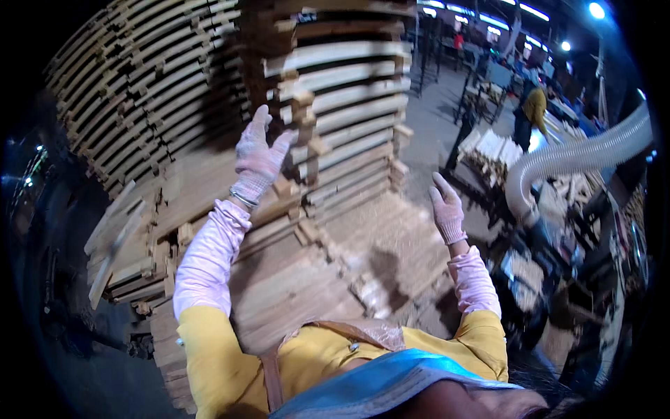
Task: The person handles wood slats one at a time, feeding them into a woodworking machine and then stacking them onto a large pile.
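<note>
My left hand (258, 155), in a pale knitted glove, reaches forward with its thumb and fingers apart. Nothing shows in it. It is nearest to a tall stack of pale wooden boards (359, 105), layered with small wood blocks (319, 145) between them; whether it touches the stack I cannot tell. To the right of that stack, my gloved right hand (447, 208) is raised, fingers stretched out, holding nothing. Below and between my arms lie broad, flat wooden boards (300, 293), slightly blurred.
Another tall stack of spaced boards (139, 84) rises at the far left, with loose wood strips (118, 244) nearer me. On the right a ribbed hose (586, 159) curves beside a pile of light wood pieces (492, 148). A person in yellow (534, 108) bends farther back.
</note>
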Available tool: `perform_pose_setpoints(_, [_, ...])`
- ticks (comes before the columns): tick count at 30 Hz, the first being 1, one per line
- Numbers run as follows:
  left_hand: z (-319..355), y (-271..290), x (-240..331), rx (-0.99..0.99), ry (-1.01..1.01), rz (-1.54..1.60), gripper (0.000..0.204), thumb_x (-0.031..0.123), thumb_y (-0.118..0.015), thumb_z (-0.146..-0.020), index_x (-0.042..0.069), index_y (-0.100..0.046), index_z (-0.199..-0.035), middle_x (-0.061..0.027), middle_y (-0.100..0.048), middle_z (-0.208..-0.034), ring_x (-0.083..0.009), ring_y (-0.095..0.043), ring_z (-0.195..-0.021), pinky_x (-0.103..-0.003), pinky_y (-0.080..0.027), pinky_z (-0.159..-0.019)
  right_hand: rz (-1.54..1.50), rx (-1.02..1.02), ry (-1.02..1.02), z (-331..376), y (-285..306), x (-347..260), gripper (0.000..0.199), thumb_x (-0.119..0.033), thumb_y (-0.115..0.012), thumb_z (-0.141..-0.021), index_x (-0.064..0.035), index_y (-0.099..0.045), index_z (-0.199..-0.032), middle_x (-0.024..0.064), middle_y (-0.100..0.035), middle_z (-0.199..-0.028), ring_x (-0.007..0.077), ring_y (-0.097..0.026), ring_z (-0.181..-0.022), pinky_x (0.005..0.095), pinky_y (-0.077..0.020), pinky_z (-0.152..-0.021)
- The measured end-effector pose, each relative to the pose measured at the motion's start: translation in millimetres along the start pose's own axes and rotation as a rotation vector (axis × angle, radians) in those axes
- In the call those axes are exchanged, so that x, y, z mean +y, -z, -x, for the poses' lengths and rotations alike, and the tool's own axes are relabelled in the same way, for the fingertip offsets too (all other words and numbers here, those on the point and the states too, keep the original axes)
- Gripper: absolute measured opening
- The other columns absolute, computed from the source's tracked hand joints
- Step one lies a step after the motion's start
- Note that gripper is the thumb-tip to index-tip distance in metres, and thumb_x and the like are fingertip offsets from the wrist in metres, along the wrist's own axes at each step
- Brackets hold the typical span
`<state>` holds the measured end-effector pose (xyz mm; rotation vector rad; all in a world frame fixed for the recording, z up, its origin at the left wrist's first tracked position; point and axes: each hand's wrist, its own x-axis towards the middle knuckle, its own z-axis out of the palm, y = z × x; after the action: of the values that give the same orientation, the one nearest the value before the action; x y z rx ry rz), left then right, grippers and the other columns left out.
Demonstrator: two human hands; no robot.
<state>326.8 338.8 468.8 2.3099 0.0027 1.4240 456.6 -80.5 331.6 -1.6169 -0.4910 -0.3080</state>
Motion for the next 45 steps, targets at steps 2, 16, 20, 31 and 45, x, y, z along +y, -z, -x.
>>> perform_pose_setpoints(2, [-59,-9,28,0.000,-0.037,-0.222,0.083,0.039,-0.078,-0.087,0.006,-0.042,-0.154,-0.0202,-0.064,-0.131,-0.0387,-0.060,-0.123,-0.046,-0.046,-0.108,0.148,-0.025,0.132,-92,4,11,0.049,-0.022,-0.064,-0.100,0.0023,-0.058,-0.142,0.0205,-0.067,-0.136,0.0278,-0.062,-0.129,0.0330,-0.0462,-0.110])
perform_pose_setpoints(16, [-309,-20,89,0.325,-1.041,-1.102,0.045,0.035,-0.079,-0.071,0.017,-0.067,-0.111,-0.0191,-0.054,-0.149,-0.0388,-0.042,-0.147,-0.060,-0.028,-0.123,0.838,0.250,0.053,-543,-101,-170,0.062,-0.061,-0.056,-0.092,-0.0089,-0.076,-0.119,0.0209,-0.067,-0.135,0.0413,-0.064,-0.122,0.0476,-0.0530,-0.101])
perform_pose_setpoints(20, [-334,-42,111,0.327,-1.033,-1.054,0.019,0.033,-0.072,-0.073,0.019,-0.066,-0.084,-0.0123,-0.065,-0.120,-0.0342,-0.056,-0.123,-0.055,-0.042,-0.109,1.013,0.303,0.413,-659,-69,-133,0.040,-0.043,-0.052,-0.098,-0.0201,-0.076,-0.120,0.0167,-0.072,-0.125,0.0339,-0.070,-0.113,0.0449,-0.0557,-0.097])
perform_pose_setpoints(31, [-343,10,50,0.311,-0.992,-0.861,0.021,0.039,-0.065,-0.082,0.020,-0.058,-0.076,-0.0050,-0.057,-0.091,-0.0306,-0.054,-0.108,-0.050,-0.042,-0.102,0.858,0.346,0.699,-602,-81,-147,0.046,-0.042,-0.062,-0.096,-0.0076,-0.070,-0.125,0.0180,-0.074,-0.120,0.0388,-0.070,-0.109,0.0448,-0.0557,-0.093])
perform_pose_setpoints(45, [-289,-1,-9,0.930,-0.303,-0.122,0.060,0.016,-0.084,-0.083,0.003,-0.051,-0.132,-0.0108,-0.056,-0.118,-0.0231,-0.055,-0.106,-0.037,-0.047,-0.097,-0.413,0.292,0.695,-460,-160,-175,0.066,-0.029,-0.088,-0.083,-0.0020,-0.053,-0.132,0.0090,-0.069,-0.108,0.0188,-0.065,-0.093,0.0330,-0.0518,-0.083])
